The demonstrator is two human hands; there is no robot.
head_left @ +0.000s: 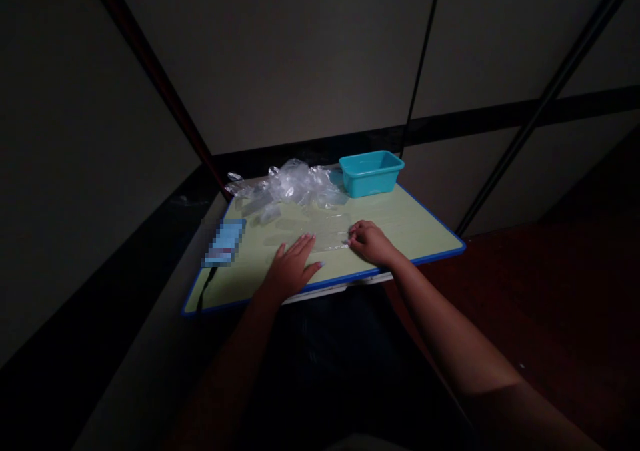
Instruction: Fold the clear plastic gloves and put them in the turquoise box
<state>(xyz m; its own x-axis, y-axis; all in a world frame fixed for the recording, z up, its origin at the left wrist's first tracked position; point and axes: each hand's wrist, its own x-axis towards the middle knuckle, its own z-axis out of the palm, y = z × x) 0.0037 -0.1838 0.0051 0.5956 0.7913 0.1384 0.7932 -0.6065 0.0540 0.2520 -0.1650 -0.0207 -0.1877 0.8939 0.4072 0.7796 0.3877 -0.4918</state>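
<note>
Left hand (291, 269): lying palm down, its fingers extending, the thumb spreading apart. Right hand (373, 243): its fingers curling inward; whether they are pinching, I cannot tell from where I am standing. One flat, clear plastic film piece (330, 239): lying between both hands' fingers, its right end reaching the right fingertips. One heap of crumpled, clear plastic packaging (295, 184): sitting beyond the left fingers. One turquoise, rectangular plastic tub (371, 183): standing beyond the right fingers. One pale-yellow, blue-edged bench (420, 227): extending beneath the fingers.
</note>
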